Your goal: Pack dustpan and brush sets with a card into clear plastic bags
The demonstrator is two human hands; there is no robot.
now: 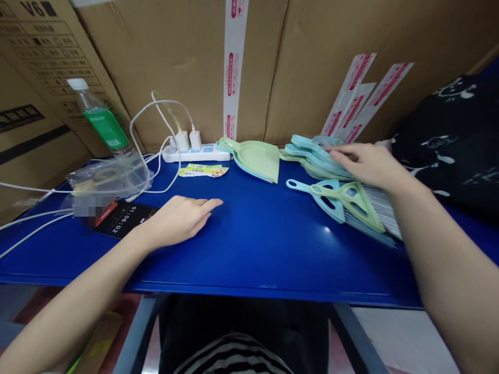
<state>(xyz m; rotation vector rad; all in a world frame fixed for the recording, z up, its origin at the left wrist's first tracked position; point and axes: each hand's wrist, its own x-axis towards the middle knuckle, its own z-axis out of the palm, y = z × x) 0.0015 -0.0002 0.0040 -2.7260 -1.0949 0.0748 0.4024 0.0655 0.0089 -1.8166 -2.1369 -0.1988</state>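
Note:
My left hand [187, 221] rests on the blue table, fingers stretched out to the right, with nothing in it. At the right, my right hand [364, 163] lies over a pile of blue and green dustpans [317, 158], fingers touching the top blue one; whether they grip it is hard to see. Just in front of that pile lie two small brushes with triangular heads, one blue [333, 208] and one green [362, 205], bristles pointing right. A green dustpan [259, 158] sits on a blue one near the back, left of the pile.
A power strip [198, 154] with white chargers and cables stands at the back left. Near it are a bottle [103, 124], plastic wrap [113, 179], a phone [122, 221] and yellow-green wrappers [202, 170]. Cardboard [187, 67] walls the back; a black patterned bag [452, 140] sits right.

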